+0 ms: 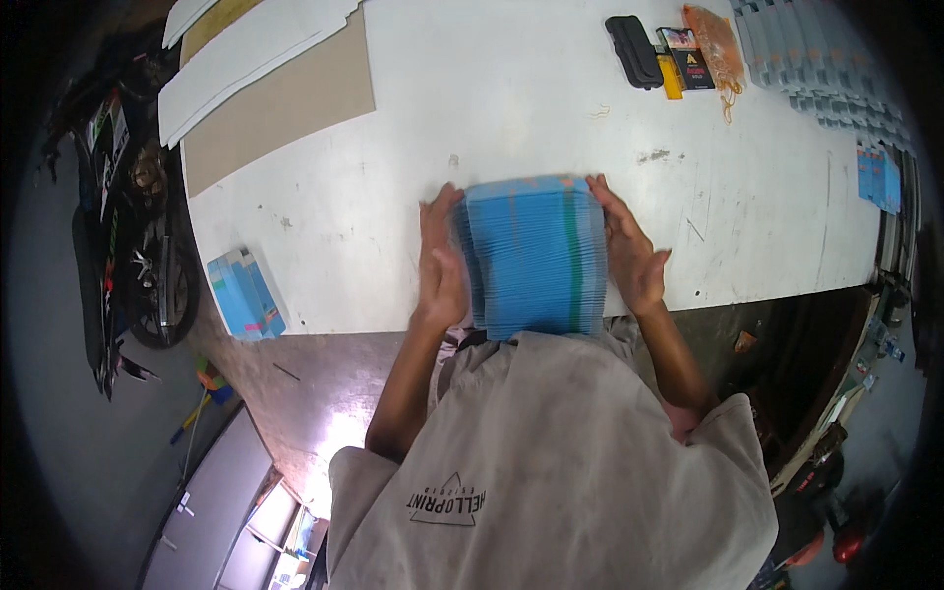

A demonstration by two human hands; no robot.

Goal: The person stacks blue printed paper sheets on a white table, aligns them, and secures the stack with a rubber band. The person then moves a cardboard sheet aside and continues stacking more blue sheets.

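A long stack of flat blue cartons (pixel 531 261), with a green stripe along its right part, lies at the table's near edge, close to my shirt. Its many thin edges are packed in a row, and orange marks show on the far end. My left hand (pixel 442 261) is held along the stack's left side, slightly blurred. Against the right side rest the fingers of my right hand (pixel 632 251), its thumb sticking outward. The stack is held between both hands; the palm sides of the fingers are partly hidden.
The white table (pixel 344 226) bears another blue carton bundle (pixel 246 295) at left and cardboard sheets (pixel 285 108) at far left. A black case (pixel 634 51), yellow lighter (pixel 671 77) and orange bag (pixel 715 44) lie at far right, near pale carton stacks (pixel 816 59). A motorcycle (pixel 138 226) stands left.
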